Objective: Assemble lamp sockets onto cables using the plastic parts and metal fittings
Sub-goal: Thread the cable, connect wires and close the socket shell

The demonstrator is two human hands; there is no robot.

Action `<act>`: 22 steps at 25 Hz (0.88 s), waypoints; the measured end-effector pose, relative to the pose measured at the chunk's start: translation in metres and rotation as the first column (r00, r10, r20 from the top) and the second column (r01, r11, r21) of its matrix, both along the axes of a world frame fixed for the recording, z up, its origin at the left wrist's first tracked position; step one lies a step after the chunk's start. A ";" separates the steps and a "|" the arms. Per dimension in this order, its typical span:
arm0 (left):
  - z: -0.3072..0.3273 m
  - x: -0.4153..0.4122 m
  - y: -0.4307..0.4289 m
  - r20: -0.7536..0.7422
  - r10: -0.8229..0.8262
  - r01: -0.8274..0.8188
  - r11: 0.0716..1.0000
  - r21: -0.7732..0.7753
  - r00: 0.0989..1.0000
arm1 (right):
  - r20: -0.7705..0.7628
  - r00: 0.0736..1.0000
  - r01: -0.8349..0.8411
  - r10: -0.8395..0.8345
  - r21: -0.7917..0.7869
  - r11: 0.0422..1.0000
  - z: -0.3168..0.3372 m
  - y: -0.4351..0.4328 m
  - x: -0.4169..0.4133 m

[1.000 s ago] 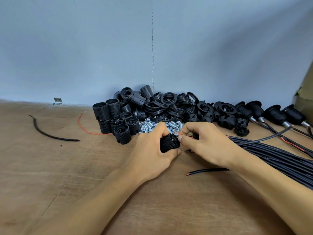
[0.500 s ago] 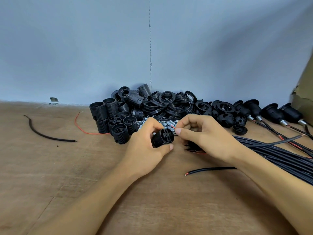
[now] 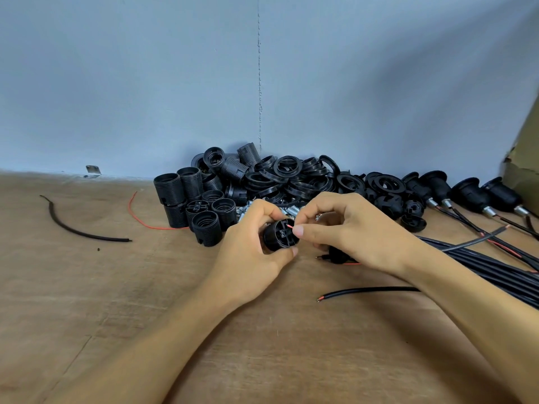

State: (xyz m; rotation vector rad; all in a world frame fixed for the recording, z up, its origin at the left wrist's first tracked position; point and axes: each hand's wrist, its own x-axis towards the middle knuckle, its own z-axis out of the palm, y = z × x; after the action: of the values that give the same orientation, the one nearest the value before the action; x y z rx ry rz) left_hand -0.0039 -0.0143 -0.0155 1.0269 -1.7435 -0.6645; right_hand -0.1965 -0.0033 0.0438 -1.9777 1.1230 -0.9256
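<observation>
Surface: worn wooden bench [image 3: 116, 316].
Far centre: heaped black socket shells [image 3: 180, 193], rings [image 3: 288, 167], metal fittings [image 3: 291, 212].
Right: assembled sockets [image 3: 469, 195], cable bundle [image 3: 507, 275].
Left: black wire offcut [image 3: 87, 236], red strand [image 3: 163, 228].

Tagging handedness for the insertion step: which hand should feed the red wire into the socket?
Right. The right hand pinches the red wire, its tip at the end face of the socket. The left hand grips the socket body, so it likely just steadies.

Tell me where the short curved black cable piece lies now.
In the head view, the short curved black cable piece lies far left on the wooden table, just left of the thin red wire.
</observation>
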 end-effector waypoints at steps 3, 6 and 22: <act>-0.001 0.000 -0.001 -0.007 0.036 -0.036 0.999 -0.008 0.999 | -0.182 0.978 0.063 -0.104 -0.216 0.974 0.002 -0.001 0.001; -0.002 -0.001 -0.001 0.011 0.040 -0.040 0.999 -0.020 0.999 | -0.312 0.943 0.014 -0.118 -0.317 0.948 0.003 0.000 0.002; -0.002 0.001 -0.001 0.061 0.003 -0.005 1.000 0.031 0.998 | -0.586 0.793 -0.076 -0.166 -0.365 0.928 0.016 0.007 -0.001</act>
State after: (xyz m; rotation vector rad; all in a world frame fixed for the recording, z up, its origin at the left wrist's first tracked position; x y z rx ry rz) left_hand -0.0027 -0.0157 -0.0172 1.0814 -1.7884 -0.6659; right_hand -0.1973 0.0033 0.0601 -2.6964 1.4224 -0.5433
